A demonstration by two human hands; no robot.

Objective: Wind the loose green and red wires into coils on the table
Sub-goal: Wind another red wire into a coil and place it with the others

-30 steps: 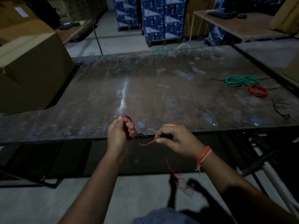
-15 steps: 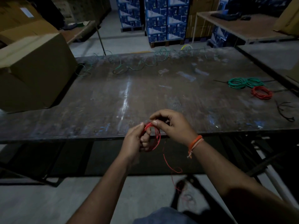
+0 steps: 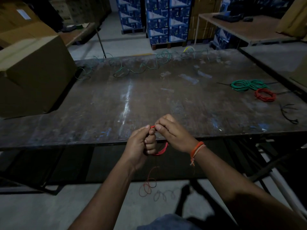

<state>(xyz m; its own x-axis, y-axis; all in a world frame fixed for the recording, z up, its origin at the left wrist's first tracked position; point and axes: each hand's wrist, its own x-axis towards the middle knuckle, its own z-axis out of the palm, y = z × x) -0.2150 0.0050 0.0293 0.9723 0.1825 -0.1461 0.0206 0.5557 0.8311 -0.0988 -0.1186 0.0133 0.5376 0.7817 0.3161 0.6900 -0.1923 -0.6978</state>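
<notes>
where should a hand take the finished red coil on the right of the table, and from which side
Grip the red coil on the near arc of its ring, coming from above on the near side. It lies flat, so fingers can hook through the open middle. Its far side sits close to the green coil.

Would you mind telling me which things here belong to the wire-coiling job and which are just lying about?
Job: red wire held in left hand and right hand; loose green wire; finished green coil; finished red coil.
Lying about: cardboard box; black ties; blue cartons.
</notes>
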